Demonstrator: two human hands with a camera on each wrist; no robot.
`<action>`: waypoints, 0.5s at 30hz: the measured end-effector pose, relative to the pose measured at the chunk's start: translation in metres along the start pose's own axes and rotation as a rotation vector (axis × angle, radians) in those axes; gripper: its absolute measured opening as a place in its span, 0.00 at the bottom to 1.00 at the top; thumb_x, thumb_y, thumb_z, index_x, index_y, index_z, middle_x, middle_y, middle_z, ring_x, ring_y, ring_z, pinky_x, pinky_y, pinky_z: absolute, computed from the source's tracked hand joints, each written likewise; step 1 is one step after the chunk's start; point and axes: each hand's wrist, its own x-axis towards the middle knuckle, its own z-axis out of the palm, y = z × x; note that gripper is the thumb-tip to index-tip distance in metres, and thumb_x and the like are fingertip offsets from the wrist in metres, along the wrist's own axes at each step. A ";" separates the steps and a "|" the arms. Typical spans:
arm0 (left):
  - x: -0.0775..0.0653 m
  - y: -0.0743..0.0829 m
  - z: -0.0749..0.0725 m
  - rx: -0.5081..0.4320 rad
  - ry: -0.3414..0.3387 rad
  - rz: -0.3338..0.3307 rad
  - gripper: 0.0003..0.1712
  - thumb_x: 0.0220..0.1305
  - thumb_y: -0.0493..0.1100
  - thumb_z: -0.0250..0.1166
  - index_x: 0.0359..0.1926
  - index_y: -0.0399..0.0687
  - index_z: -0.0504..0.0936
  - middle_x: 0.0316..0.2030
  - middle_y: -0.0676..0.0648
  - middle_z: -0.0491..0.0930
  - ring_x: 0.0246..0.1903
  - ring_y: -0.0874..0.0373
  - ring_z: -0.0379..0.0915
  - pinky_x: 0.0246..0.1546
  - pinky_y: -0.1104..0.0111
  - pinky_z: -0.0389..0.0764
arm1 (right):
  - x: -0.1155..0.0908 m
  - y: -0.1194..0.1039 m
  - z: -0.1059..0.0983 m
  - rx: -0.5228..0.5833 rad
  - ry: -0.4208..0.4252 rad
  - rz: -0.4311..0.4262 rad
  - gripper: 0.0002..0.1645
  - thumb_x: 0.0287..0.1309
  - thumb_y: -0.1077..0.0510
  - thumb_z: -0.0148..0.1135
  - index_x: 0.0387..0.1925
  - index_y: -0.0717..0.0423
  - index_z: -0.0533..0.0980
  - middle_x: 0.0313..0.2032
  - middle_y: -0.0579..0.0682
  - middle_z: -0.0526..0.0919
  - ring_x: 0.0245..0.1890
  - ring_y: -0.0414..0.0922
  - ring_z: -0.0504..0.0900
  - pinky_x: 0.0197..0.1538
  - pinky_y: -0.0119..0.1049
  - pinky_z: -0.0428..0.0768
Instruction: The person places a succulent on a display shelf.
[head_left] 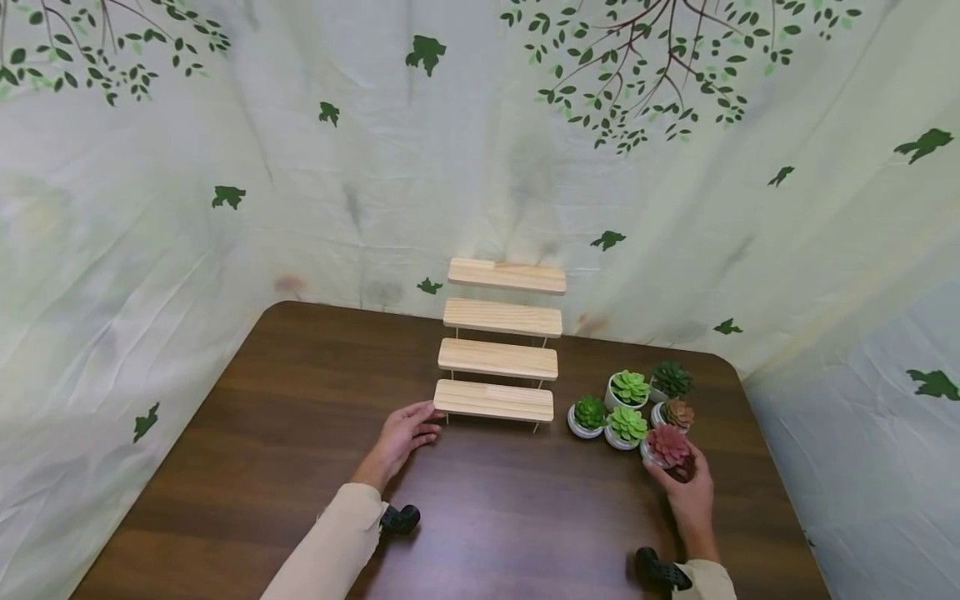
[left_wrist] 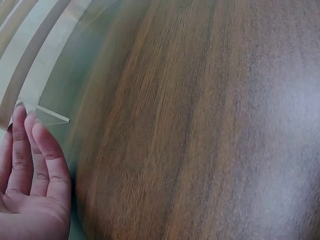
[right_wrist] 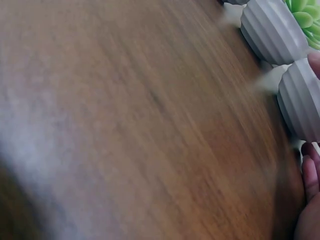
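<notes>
A wooden tiered shelf stand (head_left: 497, 358) with several pale boards stands near the back of the table. My left hand (head_left: 403, 435) has its fingertips right at the left end of the lowest board. In the left wrist view the fingers (left_wrist: 50, 155) are extended beside the clear support. My right hand (head_left: 688, 492) holds a potted pink succulent (head_left: 667, 445), thumb and fingers on either side of the pot. In the right wrist view that ribbed grey-white pot (right_wrist: 302, 102) sits between thumb and fingers, partly cut off by the frame.
Several other potted succulents cluster right of the stand: light green ones (head_left: 627, 423) (head_left: 630, 387), a darker green one (head_left: 588, 413), a deep green one (head_left: 671, 379) and a brownish one (head_left: 678, 414). A leaf-printed cloth (head_left: 360, 208) hangs behind the brown table (head_left: 315, 367).
</notes>
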 end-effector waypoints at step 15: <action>0.002 -0.005 -0.002 -0.091 0.022 -0.002 0.11 0.70 0.38 0.57 0.47 0.36 0.78 0.33 0.48 0.84 0.28 0.60 0.78 0.36 0.71 0.81 | 0.006 -0.004 0.005 0.006 -0.010 0.066 0.44 0.51 0.58 0.73 0.66 0.60 0.62 0.64 0.58 0.68 0.64 0.52 0.64 0.68 0.42 0.63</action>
